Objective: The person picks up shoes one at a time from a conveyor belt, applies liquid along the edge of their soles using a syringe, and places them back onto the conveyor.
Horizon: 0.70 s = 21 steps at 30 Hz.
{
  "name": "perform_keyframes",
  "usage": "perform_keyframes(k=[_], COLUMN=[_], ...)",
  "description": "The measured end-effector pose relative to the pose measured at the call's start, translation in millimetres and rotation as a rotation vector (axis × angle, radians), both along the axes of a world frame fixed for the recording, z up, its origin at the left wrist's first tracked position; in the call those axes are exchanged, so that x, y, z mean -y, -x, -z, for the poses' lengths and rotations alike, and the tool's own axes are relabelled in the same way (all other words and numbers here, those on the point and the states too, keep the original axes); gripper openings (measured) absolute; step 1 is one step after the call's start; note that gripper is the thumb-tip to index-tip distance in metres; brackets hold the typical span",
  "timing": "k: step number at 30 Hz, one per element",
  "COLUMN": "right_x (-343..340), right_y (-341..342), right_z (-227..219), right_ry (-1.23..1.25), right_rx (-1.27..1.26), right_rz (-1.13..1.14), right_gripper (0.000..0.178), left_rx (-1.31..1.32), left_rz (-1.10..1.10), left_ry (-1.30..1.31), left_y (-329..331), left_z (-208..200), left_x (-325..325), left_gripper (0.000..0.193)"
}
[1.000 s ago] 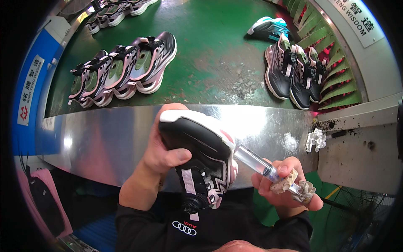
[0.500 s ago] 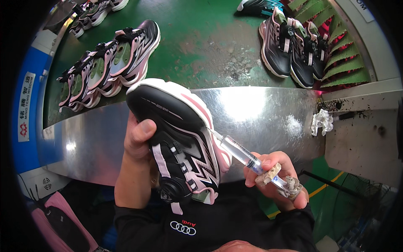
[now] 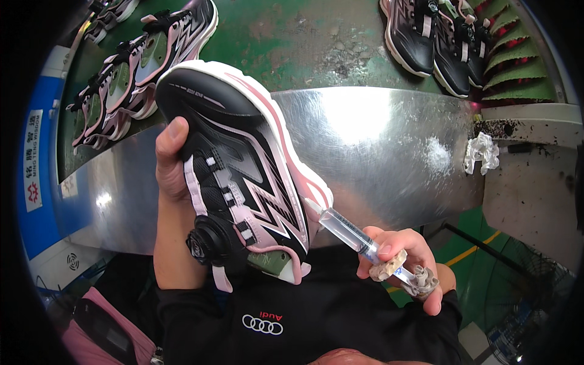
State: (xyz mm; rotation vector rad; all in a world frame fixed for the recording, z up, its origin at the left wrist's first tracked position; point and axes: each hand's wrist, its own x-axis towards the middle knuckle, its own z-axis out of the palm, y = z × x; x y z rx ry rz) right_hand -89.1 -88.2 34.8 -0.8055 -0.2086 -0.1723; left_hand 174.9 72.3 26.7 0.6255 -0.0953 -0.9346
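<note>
While the left grip [image 3: 170,165] clasps a black-and-pink shoe [image 3: 249,143] by its left side, held toe-away over the near edge of the metal bench [image 3: 389,161], the right grip [image 3: 406,244] is wrapped around a clear syringe [image 3: 348,232], its tip at the shoe's upper-to-sole line near the heel. Beyond, similar shoes [image 3: 129,82] stand in a row at left.

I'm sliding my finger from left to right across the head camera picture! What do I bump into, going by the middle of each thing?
Blue panel → left hand → black-and-pink disc-closure sneaker → clear syringe → right hand → crumpled white scrap.
</note>
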Motion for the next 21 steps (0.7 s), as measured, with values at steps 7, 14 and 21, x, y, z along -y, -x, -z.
perform_keyframes(k=[7,14,21], right_x=[-4.4,-2.3,-0.4], right_y=[14.1,25.6,27.6], right_z=[4.0,15.9,29.0], right_ry=[-0.006,0.074,0.092], right_rx=[-0.016,-0.026,-0.008], right_rz=[0.009,0.047,0.067], right_gripper=[0.095,0.092,0.091], left_rx=[-0.001,-0.042,-0.041], left_rz=[-0.063,-0.084,-0.140], left_ry=[-0.101,-0.171,-0.194], left_y=[-8.9,-7.9,-9.2], left_z=[9.0,8.0,7.7], left_x=[-3.8,2.3,6.0], left_gripper=[0.046,0.041,0.039])
